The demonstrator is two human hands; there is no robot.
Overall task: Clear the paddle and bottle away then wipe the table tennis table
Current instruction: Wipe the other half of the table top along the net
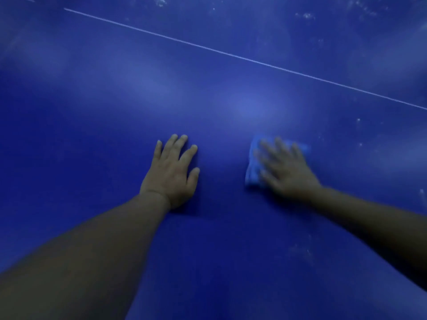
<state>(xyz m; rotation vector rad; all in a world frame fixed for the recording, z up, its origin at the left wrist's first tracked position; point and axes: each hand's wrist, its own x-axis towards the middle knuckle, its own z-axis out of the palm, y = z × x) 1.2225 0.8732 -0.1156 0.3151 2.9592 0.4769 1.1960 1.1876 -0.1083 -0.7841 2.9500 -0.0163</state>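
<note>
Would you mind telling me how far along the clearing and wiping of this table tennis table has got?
Clearing looks done: no paddle or bottle shows on the dark blue table tennis table. Wiping is in hand: the right hand presses a folded light blue cloth flat, blurred as if moving, while the left hand rests flat. Left to do: pale dusty specks beyond the thin white line.

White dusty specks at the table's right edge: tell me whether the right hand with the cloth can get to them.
Probably yes: the right hand presses the light blue cloth flat, and only bare blue table tennis table separates it from the white dusty specks.
</note>
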